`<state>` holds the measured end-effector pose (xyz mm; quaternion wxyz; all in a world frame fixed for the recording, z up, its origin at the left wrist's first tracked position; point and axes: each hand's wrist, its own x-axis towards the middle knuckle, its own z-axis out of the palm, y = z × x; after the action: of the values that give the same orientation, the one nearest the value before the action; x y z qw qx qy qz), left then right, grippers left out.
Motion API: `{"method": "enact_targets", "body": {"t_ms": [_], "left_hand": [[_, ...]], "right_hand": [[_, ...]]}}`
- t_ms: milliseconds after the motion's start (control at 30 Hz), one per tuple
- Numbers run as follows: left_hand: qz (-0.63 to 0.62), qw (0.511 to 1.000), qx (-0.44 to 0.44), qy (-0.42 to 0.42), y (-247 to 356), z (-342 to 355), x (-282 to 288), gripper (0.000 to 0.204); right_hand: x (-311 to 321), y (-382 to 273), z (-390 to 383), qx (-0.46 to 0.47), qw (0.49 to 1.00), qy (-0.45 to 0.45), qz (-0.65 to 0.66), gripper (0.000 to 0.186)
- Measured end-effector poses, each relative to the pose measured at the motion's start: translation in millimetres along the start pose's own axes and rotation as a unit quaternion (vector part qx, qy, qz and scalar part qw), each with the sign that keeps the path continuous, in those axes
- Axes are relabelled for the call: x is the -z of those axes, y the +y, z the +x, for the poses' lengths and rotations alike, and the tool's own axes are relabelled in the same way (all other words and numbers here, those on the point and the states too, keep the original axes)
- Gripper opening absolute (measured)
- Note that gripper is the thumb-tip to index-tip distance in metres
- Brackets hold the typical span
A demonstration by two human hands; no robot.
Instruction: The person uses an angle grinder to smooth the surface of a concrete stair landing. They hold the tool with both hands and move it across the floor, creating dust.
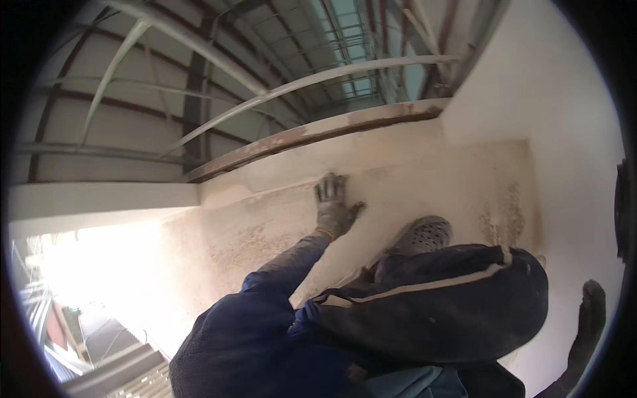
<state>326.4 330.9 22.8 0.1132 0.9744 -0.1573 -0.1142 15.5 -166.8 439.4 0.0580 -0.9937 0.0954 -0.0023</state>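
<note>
My left hand (336,211), in a grey, dirty work glove, lies with its fingers spread on the pale plastered surface (398,162). It holds nothing. Brown, rough patches mark that surface left of the hand and farther right. At the right rim my right hand (589,315) is seen edge-on and dark, its fingers stretched upward beside the white wall (564,119). Nothing shows in it; whether it touches the wall I cannot tell. A grey clog (428,235) with holes is on my foot, right of my left hand, below my bent knee in dark trousers (438,298).
A reddish-brown, worn beam (312,134) runs along the far edge. Beyond it are pale metal bars (318,83) and a deep space with roof framing. At left, past a bright opening, corrugated sheets (142,385) lie lower down. A dark object (622,211) is at the right rim.
</note>
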Motion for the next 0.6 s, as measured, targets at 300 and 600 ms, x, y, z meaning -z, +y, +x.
{"method": "enact_targets", "body": {"t_ms": [300, 600], "left_hand": [[0.055, 0.998, 0.039, 0.011, 11.7, 9.2, -8.8, 0.099], [0.072, 0.996, 0.057, -0.002, 16.4, 12.0, -9.8, 0.101]], "right_hand": [[-75.6, -32.8, 57.4, -0.319, 0.874, -0.244, 0.274, 0.048], [-57.7, -14.0, 56.7, -0.267, 0.885, -0.214, 0.315, 0.047]]}}
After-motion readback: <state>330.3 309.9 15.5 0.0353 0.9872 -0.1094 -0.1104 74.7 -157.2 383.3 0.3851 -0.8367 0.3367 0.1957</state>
